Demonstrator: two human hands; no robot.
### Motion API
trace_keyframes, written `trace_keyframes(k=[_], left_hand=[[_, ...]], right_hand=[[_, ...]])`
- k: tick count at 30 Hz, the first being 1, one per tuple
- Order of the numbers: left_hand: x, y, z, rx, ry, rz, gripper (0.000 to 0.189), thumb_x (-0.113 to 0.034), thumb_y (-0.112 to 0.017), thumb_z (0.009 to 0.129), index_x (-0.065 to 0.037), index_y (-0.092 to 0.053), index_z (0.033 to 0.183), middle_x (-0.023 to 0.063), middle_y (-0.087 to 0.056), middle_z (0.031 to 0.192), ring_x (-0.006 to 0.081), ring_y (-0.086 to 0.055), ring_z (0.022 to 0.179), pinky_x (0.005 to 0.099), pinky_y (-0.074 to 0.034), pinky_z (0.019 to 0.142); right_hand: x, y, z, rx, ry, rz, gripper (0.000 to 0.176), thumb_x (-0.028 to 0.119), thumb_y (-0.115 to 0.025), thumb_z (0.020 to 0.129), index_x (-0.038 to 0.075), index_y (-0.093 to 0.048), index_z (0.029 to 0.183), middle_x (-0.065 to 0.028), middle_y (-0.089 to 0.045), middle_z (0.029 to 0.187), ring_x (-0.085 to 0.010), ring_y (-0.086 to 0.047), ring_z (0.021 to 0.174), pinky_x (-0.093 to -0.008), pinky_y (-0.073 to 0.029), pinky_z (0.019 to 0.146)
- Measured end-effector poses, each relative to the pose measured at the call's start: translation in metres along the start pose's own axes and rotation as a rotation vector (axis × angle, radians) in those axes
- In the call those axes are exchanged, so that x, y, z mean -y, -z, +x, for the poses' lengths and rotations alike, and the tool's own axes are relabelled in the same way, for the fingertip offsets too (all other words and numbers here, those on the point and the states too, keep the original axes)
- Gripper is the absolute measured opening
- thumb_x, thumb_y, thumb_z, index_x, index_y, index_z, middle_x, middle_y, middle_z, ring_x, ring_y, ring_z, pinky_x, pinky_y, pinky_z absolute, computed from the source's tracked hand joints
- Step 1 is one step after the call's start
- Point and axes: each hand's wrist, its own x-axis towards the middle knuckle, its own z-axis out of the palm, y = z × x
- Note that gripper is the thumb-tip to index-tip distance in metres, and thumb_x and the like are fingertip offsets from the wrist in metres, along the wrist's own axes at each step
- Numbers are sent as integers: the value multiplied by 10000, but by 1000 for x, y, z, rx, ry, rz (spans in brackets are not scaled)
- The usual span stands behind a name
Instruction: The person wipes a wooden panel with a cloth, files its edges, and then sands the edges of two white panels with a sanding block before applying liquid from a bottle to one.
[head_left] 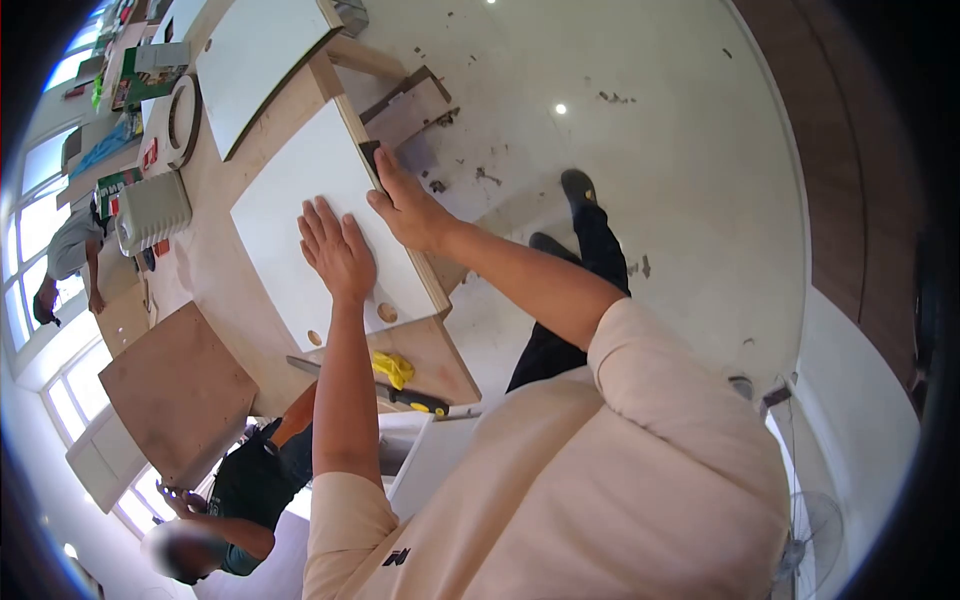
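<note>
My left hand (338, 255) lies flat on a white panel (300, 170), fingers spread and pointing away from me. Along the panel's pale wooden edge, my right hand (408, 208) grips a small dark block (371, 162), thumb on the near side. The block rests right at that edge, and the hand covers part of it. Two round holes show in the panel, near its end closest to me. Just beyond that end, a yellow crumpled cloth (393, 369) and a handsaw (425, 402) with a black and yellow handle lie on the wooden workbench (440, 350).
Another white panel (260, 65) lies farther along the bench. A grey plastic case (153, 213) and an oval ring-shaped piece (184, 120) stand across it. One co-worker (235, 490) handles a brown board (180, 380); another person (72, 245) bends over the far side. Scraps litter the floor (650, 150).
</note>
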Motion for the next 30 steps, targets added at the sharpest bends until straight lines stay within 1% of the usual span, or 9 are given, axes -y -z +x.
trace_keyframes(k=[2, 5, 8, 12, 16, 19, 22, 26, 30], left_hand=[[-2, 1, -3, 12, -1, -18, 634, -434, -315, 1049, -68, -284, 1566, 179, -215, 1643, 397, -136, 1522, 546, -94, 1208], [-5, 2, -1, 5, 24, -13, 642, -455, -297, 1049, -82, -276, 1572, 165, -209, 1648, 385, -131, 1526, 537, -82, 1213], [-5, 2, -2, 6, 21, -31, 642, -455, -296, 1049, -85, -274, 1573, 163, -206, 1649, 380, -124, 1528, 533, -79, 1216], [-3, 3, -5, 8, 38, -27, 641, -456, -291, 1050, -92, -269, 1577, 155, -203, 1652, 372, -119, 1531, 529, -77, 1218], [-3, -1, 0, 6, 33, -21, 641, -458, -292, 1049, -97, -267, 1579, 147, -200, 1654, 364, -118, 1533, 527, -78, 1219], [-3, 1, -5, 17, 44, -30, 639, -455, -295, 1049, -99, -267, 1579, 147, -197, 1655, 362, -118, 1533, 524, -79, 1220], [-5, 2, -2, 13, 45, -25, 635, -449, -300, 1050, -98, -267, 1579, 149, -198, 1654, 362, -122, 1533, 522, -80, 1220], [-6, 3, -2, 29, 46, -5, 634, -441, -307, 1051, -91, -266, 1578, 152, -202, 1652, 364, -128, 1531, 525, -81, 1219], [-9, 6, -3, 35, 52, -15, 635, -438, -305, 1052, -83, -264, 1577, 153, -200, 1653, 365, -124, 1532, 527, -80, 1218]], right_hand=[[4, 1, -35, 17, 18, -13, 838, 89, -597, 945, -28, -45, 1564, -312, -62, 1620, -504, -250, 1435, -466, -274, 1177], [33, 6, -167, 147, 11, -38, 814, 122, -573, 975, -17, -36, 1571, -303, -26, 1626, -470, -162, 1489, -481, -227, 1205], [41, 4, -173, 125, -33, 22, 794, 129, -540, 1001, -7, -16, 1582, -301, -23, 1631, -438, -94, 1519, -458, -146, 1230], [33, 19, -69, 189, -289, 178, 766, 131, -503, 1021, -7, 0, 1582, -295, -17, 1635, -421, -60, 1527, -455, -118, 1236], [41, 3, -178, 150, 11, 35, 753, 204, -482, 1047, -9, 10, 1576, -304, -25, 1631, -413, -54, 1529, -413, -133, 1235], [52, -1, -183, 97, -100, 60, 759, 245, -497, 1036, -73, -37, 1550, -321, -29, 1620, -442, -84, 1515, -441, -170, 1231], [38, 5, -109, 124, -182, 121, 765, 205, -522, 1019, -77, -47, 1548, -319, 1, 1621, -448, -67, 1516, -468, -159, 1231], [45, 6, -172, 158, -53, -29, 763, 196, -531, 1012, -83, -62, 1546, -334, -52, 1608, -460, -103, 1507, -481, -163, 1228], [39, 3, -144, 95, -53, 23, 744, 187, -532, 1008, -113, -93, 1529, -340, -74, 1604, -461, -120, 1503, -479, -172, 1224]])
